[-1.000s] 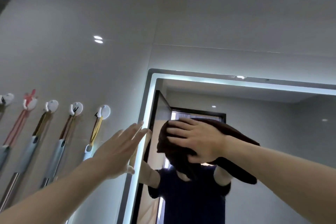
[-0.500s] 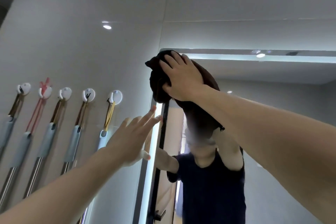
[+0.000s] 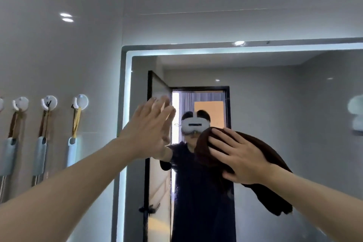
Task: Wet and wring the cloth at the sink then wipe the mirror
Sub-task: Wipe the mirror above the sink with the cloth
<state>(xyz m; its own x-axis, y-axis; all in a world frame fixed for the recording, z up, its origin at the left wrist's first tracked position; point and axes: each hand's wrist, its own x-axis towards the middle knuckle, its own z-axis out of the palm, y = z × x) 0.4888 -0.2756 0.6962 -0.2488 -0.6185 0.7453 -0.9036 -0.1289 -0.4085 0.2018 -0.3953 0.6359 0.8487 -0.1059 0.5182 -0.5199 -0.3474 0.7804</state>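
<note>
Right hand (image 3: 241, 155) presses cloth (image 3: 204, 151) flat-fingered on mirror (image 3: 284, 114); left hand (image 3: 149, 133) open-fingered, nearer mirror's left edge.

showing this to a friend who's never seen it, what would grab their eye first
Probably the right hand pressing a dark brown cloth flat on the lit-edged mirror, right of centre. Next the left hand, held open against the glass near its left edge. Left of that, handled tools hang from white hooks on the wall.
</note>
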